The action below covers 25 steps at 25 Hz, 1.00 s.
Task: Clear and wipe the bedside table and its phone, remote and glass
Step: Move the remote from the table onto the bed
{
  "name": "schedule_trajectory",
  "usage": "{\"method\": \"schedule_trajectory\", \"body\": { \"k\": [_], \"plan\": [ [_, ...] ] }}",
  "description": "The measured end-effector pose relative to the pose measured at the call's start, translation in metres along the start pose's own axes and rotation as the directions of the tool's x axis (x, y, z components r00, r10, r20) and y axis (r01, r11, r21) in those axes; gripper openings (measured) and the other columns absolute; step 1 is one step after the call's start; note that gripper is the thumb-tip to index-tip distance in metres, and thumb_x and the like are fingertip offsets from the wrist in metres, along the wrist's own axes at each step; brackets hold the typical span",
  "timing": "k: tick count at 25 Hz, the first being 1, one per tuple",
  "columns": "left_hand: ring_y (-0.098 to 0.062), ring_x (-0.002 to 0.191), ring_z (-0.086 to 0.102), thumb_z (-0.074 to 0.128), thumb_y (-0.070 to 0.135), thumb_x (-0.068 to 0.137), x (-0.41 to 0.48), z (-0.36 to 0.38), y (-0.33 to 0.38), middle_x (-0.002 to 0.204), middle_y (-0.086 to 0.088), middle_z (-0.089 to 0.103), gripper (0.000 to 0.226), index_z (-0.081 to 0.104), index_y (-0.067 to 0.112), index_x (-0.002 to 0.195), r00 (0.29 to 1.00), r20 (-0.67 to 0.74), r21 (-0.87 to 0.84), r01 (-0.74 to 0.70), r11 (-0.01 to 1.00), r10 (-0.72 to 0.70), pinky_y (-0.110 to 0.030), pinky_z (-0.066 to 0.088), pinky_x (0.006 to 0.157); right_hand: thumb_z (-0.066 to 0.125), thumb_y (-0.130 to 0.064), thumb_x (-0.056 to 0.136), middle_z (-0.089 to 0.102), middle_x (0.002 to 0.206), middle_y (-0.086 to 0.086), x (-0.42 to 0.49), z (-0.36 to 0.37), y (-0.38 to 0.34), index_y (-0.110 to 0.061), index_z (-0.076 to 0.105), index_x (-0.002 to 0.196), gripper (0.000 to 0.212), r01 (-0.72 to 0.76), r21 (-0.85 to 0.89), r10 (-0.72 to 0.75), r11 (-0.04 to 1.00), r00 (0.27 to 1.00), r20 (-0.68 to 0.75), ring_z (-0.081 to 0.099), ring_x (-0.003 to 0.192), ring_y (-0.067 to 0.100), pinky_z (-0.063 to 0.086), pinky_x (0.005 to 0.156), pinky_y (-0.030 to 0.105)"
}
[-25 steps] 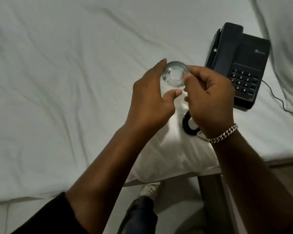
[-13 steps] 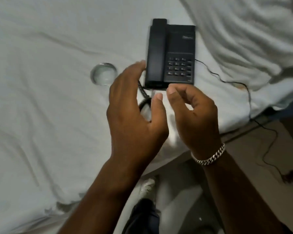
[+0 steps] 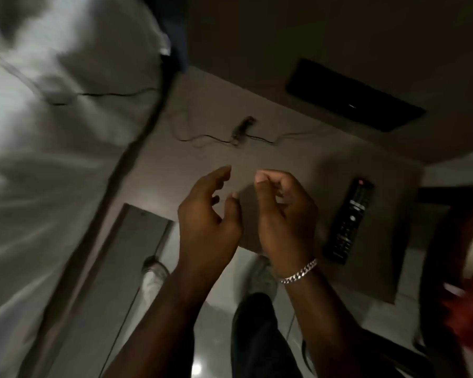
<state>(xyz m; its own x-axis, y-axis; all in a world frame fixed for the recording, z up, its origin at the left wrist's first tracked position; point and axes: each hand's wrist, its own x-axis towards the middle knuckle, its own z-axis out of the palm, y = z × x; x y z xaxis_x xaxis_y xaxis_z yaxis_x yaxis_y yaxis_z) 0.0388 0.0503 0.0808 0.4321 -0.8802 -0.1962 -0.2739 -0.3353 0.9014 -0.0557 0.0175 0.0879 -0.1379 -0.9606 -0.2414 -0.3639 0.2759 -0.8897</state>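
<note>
Both of your hands are raised over the brown flat-topped bedside table (image 3: 298, 151), side by side and not touching. Your left hand (image 3: 208, 222) is loose, its fingers gently curved and spread, holding nothing. Your right hand (image 3: 284, 219) has its fingers curled in toward the palm, also holding nothing; a silver chain bracelet (image 3: 299, 274) sits on that wrist. The long black button remote (image 3: 348, 222) lies flat on the table at 3 o'clock of your right hand, near it but apart. A flat black rectangular slab (image 3: 352, 96) lies at 1 o'clock near the table's far edge; it is too blurred to identify. A thin black cable with a small plug (image 3: 242, 129) lies across the tabletop at 12 o'clock. White rumpled bedding (image 3: 38, 132), heavily blurred, fills 9 to 11 o'clock. A blurred red thing (image 3: 467, 304) is at 4 o'clock, at the frame edge.
</note>
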Motion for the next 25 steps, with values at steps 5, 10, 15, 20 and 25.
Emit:
{"method": "schedule_trajectory", "body": {
  "k": [5,10,15,20,25],
  "plan": [
    [-0.020,0.116,0.060,0.063,0.009,0.088,-0.018,0.162,-0.003,0.135,-0.009,0.057,0.059,0.043,0.011,0.143,0.943,0.309,0.062,0.106,0.992,-0.120,-0.032,0.052,0.097,0.060,-0.005,0.091,0.069,0.110,-0.001,0.039,-0.107,0.113,-0.018,0.066,0.110,0.024,-0.179,0.017,0.178,0.984,0.961,-0.211,0.063,0.097,0.005,0.049,0.086,0.011],
    [-0.013,0.088,0.064,0.059,0.002,0.088,-0.033,0.252,-0.023,0.108,-0.006,0.073,0.027,0.068,0.012,0.113,0.871,0.477,0.253,-0.008,0.967,-0.117,0.002,0.040,0.062,0.063,-0.002,0.087,0.064,0.122,0.014,0.063,-0.155,0.194,-0.008,0.058,0.122,0.036,-0.290,-0.136,0.214,0.947,0.888,-0.406,0.061,0.109,0.019,0.054,0.088,0.020],
    [-0.008,0.082,0.063,0.059,0.007,0.092,-0.026,0.272,-0.034,0.106,-0.005,0.075,0.022,0.070,0.013,0.110,0.857,0.479,0.331,0.023,0.943,-0.189,-0.002,0.039,0.062,0.067,0.004,0.083,0.065,0.120,0.019,0.072,-0.154,0.221,0.000,0.057,0.123,0.042,-0.240,-0.163,0.184,0.957,0.937,-0.296,0.062,0.104,0.019,0.055,0.087,0.025],
    [-0.011,0.081,0.064,0.061,0.001,0.090,-0.014,0.214,-0.017,0.096,-0.002,0.073,0.016,0.069,0.012,0.099,0.911,0.292,0.213,0.236,0.948,-0.292,-0.010,0.050,0.070,0.067,0.001,0.084,0.062,0.115,-0.007,0.059,-0.140,0.176,-0.018,0.059,0.123,0.044,-0.220,-0.084,0.216,0.972,0.975,-0.055,0.060,0.097,0.005,0.050,0.074,0.013],
    [-0.005,0.064,0.066,0.064,-0.003,0.086,-0.009,0.083,0.012,0.070,0.003,0.068,0.037,0.063,0.033,0.085,0.937,0.091,-0.086,0.345,0.935,-0.338,-0.011,0.051,0.057,0.074,-0.007,0.080,0.069,0.100,-0.011,0.032,-0.072,0.077,-0.045,0.061,0.102,0.046,-0.093,-0.021,0.095,0.995,0.983,0.160,0.067,0.092,0.008,0.054,0.072,0.021]
  ]
}}
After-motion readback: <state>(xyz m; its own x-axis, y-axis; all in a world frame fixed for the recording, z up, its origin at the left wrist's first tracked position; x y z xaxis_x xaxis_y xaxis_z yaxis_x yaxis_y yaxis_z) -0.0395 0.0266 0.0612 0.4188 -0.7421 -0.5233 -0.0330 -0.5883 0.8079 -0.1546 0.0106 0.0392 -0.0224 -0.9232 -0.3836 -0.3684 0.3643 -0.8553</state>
